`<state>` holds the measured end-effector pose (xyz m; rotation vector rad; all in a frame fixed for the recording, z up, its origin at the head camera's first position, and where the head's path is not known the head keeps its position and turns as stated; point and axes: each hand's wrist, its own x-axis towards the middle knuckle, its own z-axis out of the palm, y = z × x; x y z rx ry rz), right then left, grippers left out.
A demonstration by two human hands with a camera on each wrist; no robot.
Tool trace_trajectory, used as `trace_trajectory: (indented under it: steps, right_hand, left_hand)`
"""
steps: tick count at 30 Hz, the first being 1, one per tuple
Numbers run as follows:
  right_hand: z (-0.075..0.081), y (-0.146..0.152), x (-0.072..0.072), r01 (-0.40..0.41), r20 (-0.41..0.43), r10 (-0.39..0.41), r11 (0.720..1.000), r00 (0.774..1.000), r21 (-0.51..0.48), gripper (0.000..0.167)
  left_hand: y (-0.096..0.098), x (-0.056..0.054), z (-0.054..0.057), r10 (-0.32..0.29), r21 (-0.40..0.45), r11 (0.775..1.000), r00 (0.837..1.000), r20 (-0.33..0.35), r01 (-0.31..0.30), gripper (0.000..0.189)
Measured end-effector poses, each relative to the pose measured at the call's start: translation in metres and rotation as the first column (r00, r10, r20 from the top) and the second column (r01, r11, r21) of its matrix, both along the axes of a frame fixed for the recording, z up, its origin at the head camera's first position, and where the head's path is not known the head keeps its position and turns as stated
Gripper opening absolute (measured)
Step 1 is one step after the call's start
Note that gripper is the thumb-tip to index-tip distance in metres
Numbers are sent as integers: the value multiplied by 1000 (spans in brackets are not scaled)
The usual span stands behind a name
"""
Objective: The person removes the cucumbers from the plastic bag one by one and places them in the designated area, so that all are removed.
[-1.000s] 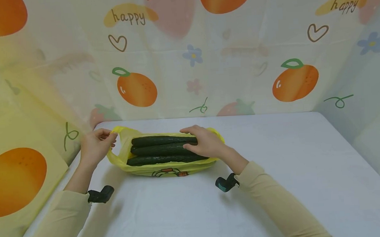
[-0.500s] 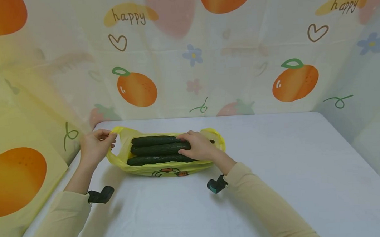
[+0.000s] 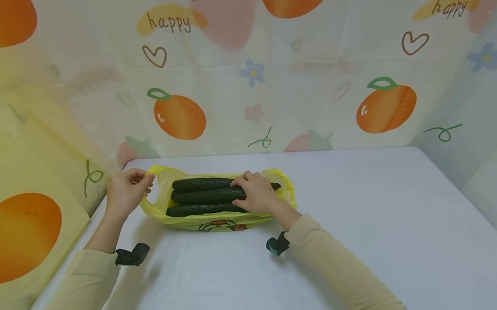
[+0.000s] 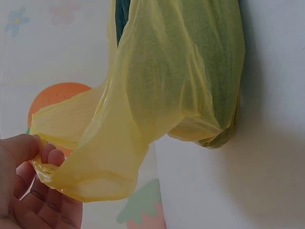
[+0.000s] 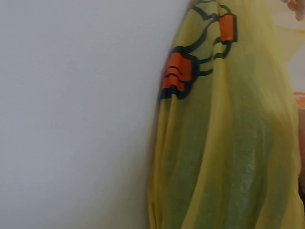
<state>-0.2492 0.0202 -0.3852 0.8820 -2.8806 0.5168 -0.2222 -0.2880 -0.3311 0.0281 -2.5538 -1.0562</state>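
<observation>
My left hand (image 3: pixel 125 189) pinches the left handle (image 4: pixel 102 183) of a thin yellow plastic bag (image 3: pixel 180 223) on a white surface (image 3: pixel 221 278); my right hand (image 3: pixel 256 192) curls fingers and thumb round the middle long, dark-green cucumber (image 3: pixel 206 196) inside the bag. From here, I'd hold the handle taut and grip evenly, as the bag's near cucumber (image 3: pixel 205 209) and far cucumber (image 3: pixel 201 183) crowd my fingertips.

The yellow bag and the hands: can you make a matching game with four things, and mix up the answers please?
Things:
1. left hand
2. right hand
3. bag
4. cucumbers

What fits:
A. dark green, lying side by side
B. over the cucumbers
C. pinching the bag at one end
D. yellow, with a printed drawing on its side

Right pairs: 1-C, 2-B, 3-D, 4-A
</observation>
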Motion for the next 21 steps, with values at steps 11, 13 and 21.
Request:
trace_trajectory:
  steps: [11,13,21]
  right_hand:
    - [-5,-5,2,60,-46,-60,998,997,-13,36]
    - [-4,-5,3,58,-43,-59,998,997,-21,36]
    - [-1,-5,6,53,-18,-54,998,998,-41,35]
  left_hand:
    - [2,0,3,7,-13,1000,1000,11,-6,23]
    - [2,1,3,4,-8,1000,1000,10,-4,24]
    - [2,1,6,5,-14,1000,999,31,-5,26]
